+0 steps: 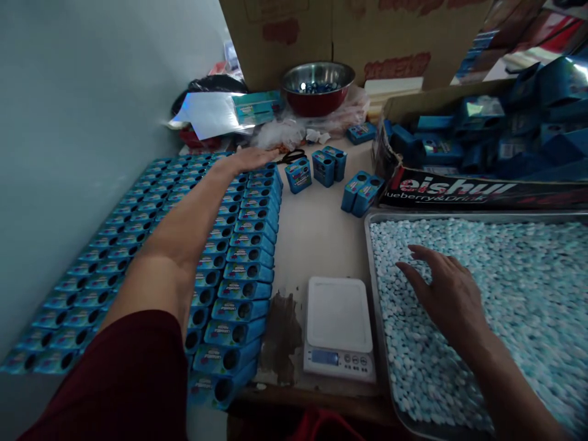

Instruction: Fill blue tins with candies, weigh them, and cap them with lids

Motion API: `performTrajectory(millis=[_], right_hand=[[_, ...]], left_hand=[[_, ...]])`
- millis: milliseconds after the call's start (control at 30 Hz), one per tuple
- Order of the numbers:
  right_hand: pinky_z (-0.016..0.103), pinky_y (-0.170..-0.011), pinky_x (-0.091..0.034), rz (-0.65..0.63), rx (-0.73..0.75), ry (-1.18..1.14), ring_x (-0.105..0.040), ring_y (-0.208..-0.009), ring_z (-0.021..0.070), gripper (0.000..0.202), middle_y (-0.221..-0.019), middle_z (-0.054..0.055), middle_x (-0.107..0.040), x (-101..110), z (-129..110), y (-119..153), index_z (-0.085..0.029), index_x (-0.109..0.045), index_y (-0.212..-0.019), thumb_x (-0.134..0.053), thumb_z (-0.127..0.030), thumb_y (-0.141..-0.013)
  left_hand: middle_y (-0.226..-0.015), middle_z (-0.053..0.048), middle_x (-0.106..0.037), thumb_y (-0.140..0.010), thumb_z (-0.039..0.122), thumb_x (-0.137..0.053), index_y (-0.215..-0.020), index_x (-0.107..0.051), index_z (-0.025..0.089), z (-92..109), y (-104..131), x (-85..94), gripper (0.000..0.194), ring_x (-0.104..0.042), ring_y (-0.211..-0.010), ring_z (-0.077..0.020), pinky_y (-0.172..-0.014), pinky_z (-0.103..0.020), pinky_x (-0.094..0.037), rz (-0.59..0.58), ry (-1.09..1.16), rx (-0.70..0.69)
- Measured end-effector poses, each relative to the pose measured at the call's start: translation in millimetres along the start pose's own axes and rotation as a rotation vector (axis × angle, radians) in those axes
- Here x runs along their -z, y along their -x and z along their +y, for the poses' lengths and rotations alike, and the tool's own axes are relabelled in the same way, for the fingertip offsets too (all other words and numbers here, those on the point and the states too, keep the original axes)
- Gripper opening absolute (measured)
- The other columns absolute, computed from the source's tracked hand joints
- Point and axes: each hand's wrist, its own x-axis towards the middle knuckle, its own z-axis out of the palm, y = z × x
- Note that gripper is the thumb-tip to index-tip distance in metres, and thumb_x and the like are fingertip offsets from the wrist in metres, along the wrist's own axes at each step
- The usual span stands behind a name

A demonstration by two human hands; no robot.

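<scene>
left hand [252, 159]: reaching over the far end of the rows, fingers lying straight, seeming to grip nothing
right hand [448, 291]: hovering over pale pieces [528, 275] filling the tray [374, 294], thumb and fingers apart
rowed boxes [243, 254]: standing packed, contents unclear
loose boxes [299, 176]: five standing outside the rows
carton [459, 193]: holding many more boxes, unlined
scale [340, 315]: sitting beside the tray

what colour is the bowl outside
The bowl is dark red outside, in the head view.
</scene>
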Motion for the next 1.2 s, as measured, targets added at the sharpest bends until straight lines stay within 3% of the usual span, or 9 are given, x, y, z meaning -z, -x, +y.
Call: performTrajectory(millis=[167,300,500,600,700,800,900,1000,1200], right_hand=[[0.059,-0.101,-0.061,-0.016,-0.001,0.004,-0.083,-0.112,0.0450,0.044,-0.124,0.019,-0.091,-1,0,-5,-0.023,-0.081,-0.134,-0.057,-0.057,-0.120],[0.060,-0.108,-0.058,-0.083,-0.108,0.063,-0.079,-0.120,0.0466,0.039,-0.129,0.022,-0.089,9,0,-10,-0.019,-0.083,-0.136,-0.067,-0.047,-0.115],[0.063,-0.117,-0.052,-0.172,-0.266,0.099,-0.069,-0.136,0.0498,0.046,-0.143,0.026,-0.081,33,13,-26,-0.017,-0.082,-0.148,-0.073,-0.042,-0.111],[0.060,-0.118,-0.052,-0.254,-0.326,0.100,-0.070,-0.133,0.0476,0.044,-0.142,0.027,-0.081,38,17,-31,-0.014,-0.083,-0.147,-0.071,-0.037,-0.111],[0.059,-0.120,-0.053,-0.396,-0.301,0.126,-0.069,-0.140,0.0483,0.047,-0.144,0.027,-0.081,34,11,-31,-0.014,-0.082,-0.149,-0.072,-0.040,-0.112],[0.066,-0.132,-0.045,-0.523,-0.180,0.192,-0.052,-0.165,0.0529,0.070,-0.177,0.027,-0.062,27,1,-29,-0.018,-0.067,-0.171,-0.072,-0.058,-0.114],[0.070,-0.138,-0.038,-0.632,-0.096,0.261,-0.038,-0.177,0.0536,0.078,-0.193,0.027,-0.043,25,-5,-22,-0.019,-0.054,-0.181,-0.063,-0.062,-0.118],[0.067,-0.132,-0.044,-0.653,0.008,0.340,-0.054,-0.164,0.0532,0.062,-0.175,0.028,-0.063,33,-7,-10,-0.015,-0.068,-0.166,-0.058,-0.055,-0.119],[0.049,-0.104,-0.060,-0.809,0.048,0.304,-0.080,-0.123,0.0419,0.035,-0.139,0.025,-0.083,53,-3,3,-0.014,-0.079,-0.138,-0.062,-0.032,-0.113]], left_hand=[[-0.146,-0.012,-0.083,-0.081,0.090,-0.079,-0.150,-0.080,0.016,56,-35,-35.6,0.101,-0.066,-0.131,-0.0278,-0.109,-0.043,-0.048,0.042,-0.104,0.028],[-0.124,-0.004,-0.085,-0.080,0.091,-0.082,-0.139,-0.084,0.022,83,-22,-23.5,0.090,-0.062,-0.132,-0.0307,-0.111,-0.048,-0.045,0.129,-0.066,0.086],[-0.127,-0.004,-0.086,-0.081,0.076,-0.090,-0.140,-0.084,0.028,149,111,-1.8,0.076,-0.067,-0.126,-0.0383,-0.118,-0.057,-0.047,0.075,0.073,-0.215],[-0.126,-0.008,-0.085,-0.092,0.060,-0.083,-0.135,-0.086,0.028,192,191,-30.1,0.054,-0.076,-0.125,-0.0411,-0.111,-0.054,-0.055,-0.021,0.015,-0.336],[-0.129,-0.007,-0.086,-0.095,0.047,-0.081,-0.135,-0.085,0.027,217,237,-68.2,0.044,-0.080,-0.126,-0.0411,-0.110,-0.050,-0.059,-0.097,-0.041,-0.402],[-0.139,-0.008,-0.085,-0.102,0.044,-0.076,-0.145,-0.082,0.024,226,256,-88.5,0.048,-0.080,-0.132,-0.0396,-0.114,-0.048,-0.061,-0.155,-0.068,-0.394],[-0.158,-0.012,-0.079,-0.108,0.049,-0.078,-0.165,-0.070,0.019,227,273,-83.4,0.065,-0.076,-0.147,-0.0386,-0.126,-0.045,-0.057,-0.155,-0.074,-0.362],[-0.165,-0.018,-0.076,-0.102,0.051,-0.090,-0.171,-0.066,0.016,217,294,-64.7,0.081,-0.075,-0.148,-0.0389,-0.130,-0.043,-0.055,-0.088,-0.057,-0.317],[-0.142,-0.012,-0.088,-0.100,0.057,-0.083,-0.148,-0.084,0.022,174,331,-41.0,0.060,-0.084,-0.130,-0.0391,-0.115,-0.046,-0.064,-0.078,-0.008,-0.239]])
